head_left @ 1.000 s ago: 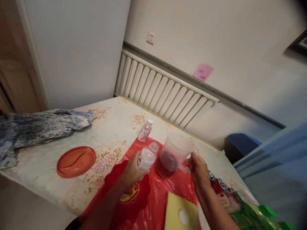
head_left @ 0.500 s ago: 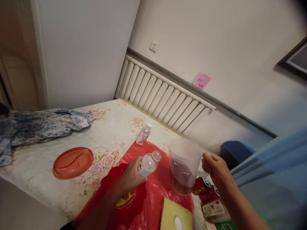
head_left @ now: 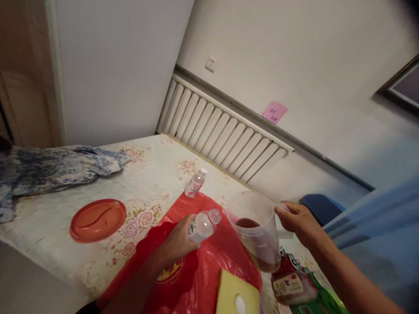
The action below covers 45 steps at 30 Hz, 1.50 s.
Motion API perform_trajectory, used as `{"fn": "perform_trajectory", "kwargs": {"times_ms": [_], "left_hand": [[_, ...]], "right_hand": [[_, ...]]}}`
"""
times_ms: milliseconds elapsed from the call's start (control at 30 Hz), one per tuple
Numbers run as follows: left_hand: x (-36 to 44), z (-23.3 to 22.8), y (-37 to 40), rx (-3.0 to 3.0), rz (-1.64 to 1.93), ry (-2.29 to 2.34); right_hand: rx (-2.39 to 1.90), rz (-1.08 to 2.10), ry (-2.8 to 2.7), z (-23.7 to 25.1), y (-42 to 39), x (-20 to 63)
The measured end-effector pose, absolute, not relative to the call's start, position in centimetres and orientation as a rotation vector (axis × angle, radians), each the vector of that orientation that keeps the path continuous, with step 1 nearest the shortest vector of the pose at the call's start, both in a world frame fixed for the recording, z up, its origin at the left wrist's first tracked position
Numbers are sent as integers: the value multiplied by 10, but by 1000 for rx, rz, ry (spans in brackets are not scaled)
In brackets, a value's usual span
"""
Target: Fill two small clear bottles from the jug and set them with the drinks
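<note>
Floral table: bears red sheet.
Left hand: curled round bottle, above red sheet.
Right hand: clasping jug by handle; jug tilted, spout near bottle's mouth.

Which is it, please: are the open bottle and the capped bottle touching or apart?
Apart: in the head view, the red plastic sheet shows plainly between the open bottle and the capped bottle.

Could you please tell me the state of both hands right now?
Left hand: closed, holding an uncapped clear bottle.
Right hand: closed, holding a tilted translucent pitcher.
</note>
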<state>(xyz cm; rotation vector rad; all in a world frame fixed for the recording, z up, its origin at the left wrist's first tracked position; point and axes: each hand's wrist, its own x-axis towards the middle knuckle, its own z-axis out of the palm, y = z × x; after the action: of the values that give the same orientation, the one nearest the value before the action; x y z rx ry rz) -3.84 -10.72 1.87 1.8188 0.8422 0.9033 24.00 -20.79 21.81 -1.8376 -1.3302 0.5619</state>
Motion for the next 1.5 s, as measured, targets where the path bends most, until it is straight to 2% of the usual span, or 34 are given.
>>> {"fn": "perform_trajectory", "kwargs": {"times_ms": [300,633,1500], "left_hand": [[-44,41,-113,1803,782,886],[-38,19,-106,1777,852,827],[-35,12,-105,1814,881,859]], "right_hand": [[-1969,561,-1459,235,-201,231],[-2003,584,-1539,247,-196,227],[-2083,529,-1701,265,-188,213]]}}
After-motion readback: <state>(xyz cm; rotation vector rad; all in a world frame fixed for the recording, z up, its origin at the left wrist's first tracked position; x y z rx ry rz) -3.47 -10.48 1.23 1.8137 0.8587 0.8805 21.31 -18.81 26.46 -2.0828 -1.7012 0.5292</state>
